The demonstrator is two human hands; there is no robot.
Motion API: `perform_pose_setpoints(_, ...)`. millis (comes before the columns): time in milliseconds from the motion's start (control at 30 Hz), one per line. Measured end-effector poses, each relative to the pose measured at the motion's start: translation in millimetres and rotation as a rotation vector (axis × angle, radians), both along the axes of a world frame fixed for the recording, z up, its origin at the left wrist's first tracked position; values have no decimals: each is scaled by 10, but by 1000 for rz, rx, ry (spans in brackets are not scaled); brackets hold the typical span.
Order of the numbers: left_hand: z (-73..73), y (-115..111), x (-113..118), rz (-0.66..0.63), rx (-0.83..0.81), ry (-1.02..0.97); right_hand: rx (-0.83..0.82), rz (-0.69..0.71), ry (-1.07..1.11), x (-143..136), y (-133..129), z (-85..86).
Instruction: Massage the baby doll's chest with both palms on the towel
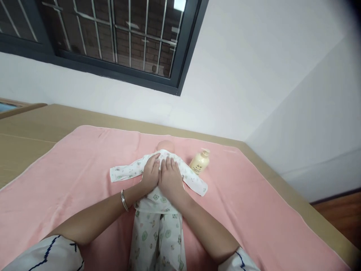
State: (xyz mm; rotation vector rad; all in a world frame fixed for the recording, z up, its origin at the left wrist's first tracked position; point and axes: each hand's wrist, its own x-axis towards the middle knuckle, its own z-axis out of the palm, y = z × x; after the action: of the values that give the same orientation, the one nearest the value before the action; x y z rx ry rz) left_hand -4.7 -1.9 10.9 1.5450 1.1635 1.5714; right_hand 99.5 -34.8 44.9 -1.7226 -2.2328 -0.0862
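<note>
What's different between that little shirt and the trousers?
The shirt has sleeves spread to both sides; the trousers have legs running side by side. The left hand and right hand rest on the shirt; neither is on the trousers. The trousers run off the picture's lower edge; the shirt does not. Both are white with small prints.

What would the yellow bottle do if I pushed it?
The yellow bottle might tip, since it looks taller than wide. It probably wouldn't slide much, because the pink cloth under it looks soft. If toppled, it may roll: its sides look rounded.
</note>
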Motion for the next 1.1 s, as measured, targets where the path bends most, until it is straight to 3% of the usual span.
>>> perform_pose_setpoints(100,3,4,-10,-18,36,-10,-33,152,11,44,49,26)
perform_pose_setpoints(233,3,-1,-5,-32,21,0,-90,-54,83,228,263,104)
perform_pose_setpoints(333,4,4,-6,-54,-29,2,-73,-161,38,204,215,90)
perform_pose_setpoints(533,17,44,-28,-87,-87,0,-14,48,-52,-65,-109,-43)
perform_pose_setpoints(600,7,41,-20,-79,-42,53,-30,65,-10,-31,-49,-30)
perform_pose_setpoints(700,-35,19,9,-59,47,145,-55,-27,89,141,169,22)
perform_pose_setpoints(833,-105,52,25,28,35,208,-67,-78,112,284,331,41)
perform_pose_setpoints(967,-120,198,-29,45,-23,423,-51,-95,-25,135,101,-6)
perform_pose_setpoints(1100,-102,261,-61,37,32,663,-54,55,-160,22,-138,36)
